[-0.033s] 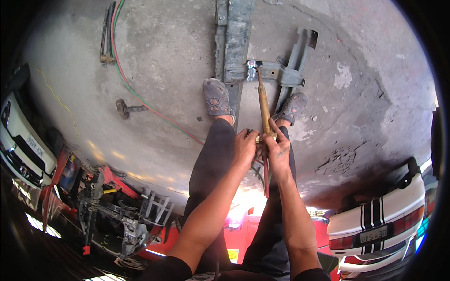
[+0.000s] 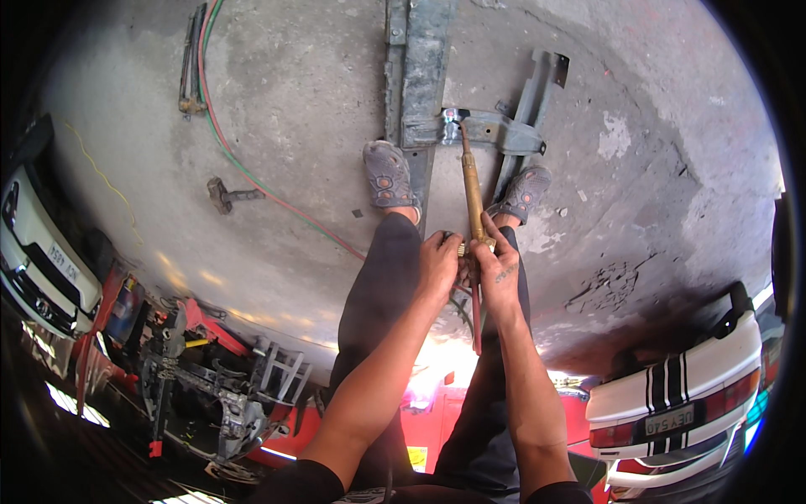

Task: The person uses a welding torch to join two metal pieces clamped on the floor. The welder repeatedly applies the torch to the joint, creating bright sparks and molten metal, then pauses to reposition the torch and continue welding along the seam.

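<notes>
A brass gas torch [image 2: 473, 186] points away from me, its narrow tip over a short metal crosspiece [image 2: 489, 130]. My right hand [image 2: 499, 270] is wrapped round the torch's rear body, one finger stretched along its side. From the left, my left hand [image 2: 437, 262] pinches a ridged brass valve knob [image 2: 462, 249] on the torch; some of its fingertips are hidden. A shiny patch shows on the crosspiece beside the tip. That crosspiece joins a long grey metal beam [image 2: 426, 67] to a thinner rail [image 2: 531, 97]. No flame can be made out.
Red and green hoses [image 2: 220, 139] curve over the concrete floor at left. A hammer [image 2: 228, 195] and a folded metal tool [image 2: 192, 76] lie near them. My shoes flank the beam. Stripped metal parts [image 2: 222, 395] sit lower left; a white striped car panel [image 2: 621, 407] lies lower right.
</notes>
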Action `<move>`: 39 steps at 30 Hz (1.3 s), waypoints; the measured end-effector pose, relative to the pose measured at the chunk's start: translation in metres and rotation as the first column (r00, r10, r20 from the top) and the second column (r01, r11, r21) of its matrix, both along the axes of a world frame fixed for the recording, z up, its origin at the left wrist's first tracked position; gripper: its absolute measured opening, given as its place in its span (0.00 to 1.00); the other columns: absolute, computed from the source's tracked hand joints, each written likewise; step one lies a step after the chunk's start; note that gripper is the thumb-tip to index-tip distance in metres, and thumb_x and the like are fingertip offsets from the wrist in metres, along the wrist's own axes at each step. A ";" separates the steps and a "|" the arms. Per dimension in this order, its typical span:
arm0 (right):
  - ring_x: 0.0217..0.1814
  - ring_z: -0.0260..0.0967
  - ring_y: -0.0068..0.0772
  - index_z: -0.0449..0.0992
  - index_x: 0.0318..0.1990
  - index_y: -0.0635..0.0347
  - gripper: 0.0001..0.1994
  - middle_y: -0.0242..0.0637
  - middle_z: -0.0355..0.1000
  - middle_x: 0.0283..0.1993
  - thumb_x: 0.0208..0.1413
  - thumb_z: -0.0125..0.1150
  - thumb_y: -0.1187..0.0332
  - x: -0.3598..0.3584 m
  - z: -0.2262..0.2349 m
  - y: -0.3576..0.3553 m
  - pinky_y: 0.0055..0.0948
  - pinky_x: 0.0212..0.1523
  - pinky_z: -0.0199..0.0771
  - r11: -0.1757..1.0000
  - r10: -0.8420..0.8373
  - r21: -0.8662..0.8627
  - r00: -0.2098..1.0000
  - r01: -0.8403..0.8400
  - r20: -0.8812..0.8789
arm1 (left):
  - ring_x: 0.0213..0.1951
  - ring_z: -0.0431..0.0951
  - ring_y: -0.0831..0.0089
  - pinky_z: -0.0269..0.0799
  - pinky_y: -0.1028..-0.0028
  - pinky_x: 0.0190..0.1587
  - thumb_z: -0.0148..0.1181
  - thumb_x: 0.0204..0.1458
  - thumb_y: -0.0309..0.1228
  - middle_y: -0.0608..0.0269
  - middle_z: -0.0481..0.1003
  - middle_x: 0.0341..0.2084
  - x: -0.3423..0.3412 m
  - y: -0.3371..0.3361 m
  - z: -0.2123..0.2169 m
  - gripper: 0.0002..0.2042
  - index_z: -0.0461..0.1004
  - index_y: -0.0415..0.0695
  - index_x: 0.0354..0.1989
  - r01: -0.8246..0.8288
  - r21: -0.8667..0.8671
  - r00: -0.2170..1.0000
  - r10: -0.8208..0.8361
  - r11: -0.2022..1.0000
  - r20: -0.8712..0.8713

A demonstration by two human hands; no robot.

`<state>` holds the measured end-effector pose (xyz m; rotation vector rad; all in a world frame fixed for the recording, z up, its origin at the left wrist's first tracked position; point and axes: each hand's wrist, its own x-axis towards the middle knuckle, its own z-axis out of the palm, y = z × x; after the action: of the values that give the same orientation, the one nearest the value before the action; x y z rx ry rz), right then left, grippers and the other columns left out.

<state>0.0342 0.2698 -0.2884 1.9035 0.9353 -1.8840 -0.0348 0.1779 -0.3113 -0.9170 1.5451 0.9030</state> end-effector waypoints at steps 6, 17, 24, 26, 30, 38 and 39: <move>0.37 0.74 0.25 0.65 0.71 0.72 0.31 0.41 0.77 0.37 0.60 0.56 0.68 -0.004 -0.005 0.001 0.25 0.41 0.76 0.999 0.009 -0.037 1.000 -0.008 0.017 | 0.18 0.74 0.71 0.68 0.67 0.22 0.58 0.59 0.30 0.59 0.74 0.18 0.003 -0.007 -0.018 0.12 0.74 0.33 0.28 0.235 -0.025 0.967 -0.236 0.972 -0.094; 0.33 0.73 0.24 0.64 0.72 0.72 0.31 0.40 0.76 0.34 0.60 0.56 0.69 0.005 -0.011 -0.011 0.25 0.36 0.75 0.999 -0.047 -0.009 0.999 0.047 -0.006 | 0.17 0.77 0.64 0.70 0.62 0.20 0.57 0.59 0.31 0.52 0.74 0.17 -0.003 -0.006 -0.016 0.12 0.74 0.31 0.31 0.384 -0.015 0.916 -0.383 0.923 -0.116; 0.39 0.75 0.26 0.65 0.71 0.74 0.32 0.45 0.78 0.39 0.59 0.55 0.69 0.000 -0.008 -0.011 0.25 0.43 0.77 1.000 -0.025 0.006 1.000 0.025 0.000 | 0.28 0.77 0.69 0.74 0.68 0.29 0.58 0.60 0.31 0.57 0.75 0.26 -0.010 -0.008 -0.017 0.11 0.76 0.32 0.36 0.418 0.007 0.909 -0.418 0.909 -0.009; 0.39 0.75 0.26 0.65 0.71 0.74 0.32 0.45 0.78 0.39 0.59 0.55 0.69 -0.001 -0.007 -0.011 0.25 0.44 0.77 1.000 -0.023 0.005 1.000 0.023 0.001 | 0.17 0.75 0.65 0.69 0.62 0.21 0.58 0.59 0.31 0.53 0.73 0.17 -0.008 -0.006 -0.016 0.12 0.74 0.31 0.31 0.393 -0.002 0.915 -0.391 0.919 -0.101; 0.40 0.75 0.26 0.65 0.71 0.74 0.32 0.45 0.78 0.39 0.59 0.55 0.69 0.000 -0.008 -0.011 0.25 0.44 0.77 1.000 -0.007 -0.004 1.000 0.007 0.019 | 0.32 0.78 0.71 0.76 0.69 0.32 0.58 0.62 0.32 0.59 0.75 0.30 -0.018 -0.003 -0.011 0.11 0.77 0.33 0.37 0.452 0.020 0.890 -0.453 0.892 0.047; 0.20 0.67 0.21 0.65 0.72 0.71 0.30 0.33 0.72 0.25 0.61 0.56 0.71 0.004 -0.012 -0.018 0.23 0.21 0.70 0.997 -0.050 0.058 0.998 0.052 -0.036 | 0.20 0.78 0.60 0.71 0.60 0.24 0.58 0.60 0.32 0.49 0.76 0.19 -0.007 -0.014 -0.019 0.13 0.75 0.32 0.33 0.472 0.037 0.878 -0.466 0.881 -0.111; 0.20 0.67 0.21 0.64 0.72 0.71 0.30 0.33 0.72 0.25 0.62 0.55 0.71 0.006 -0.013 -0.019 0.23 0.21 0.70 0.997 -0.051 0.057 0.998 0.054 -0.040 | 0.20 0.78 0.59 0.71 0.60 0.24 0.58 0.60 0.32 0.48 0.76 0.19 -0.006 -0.014 -0.019 0.13 0.75 0.32 0.33 0.486 0.035 0.870 -0.480 0.873 -0.115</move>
<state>0.0401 0.2504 -0.3010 1.9495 0.9716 -1.9504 -0.0412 0.1635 -0.3307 -0.4036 1.7189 0.6349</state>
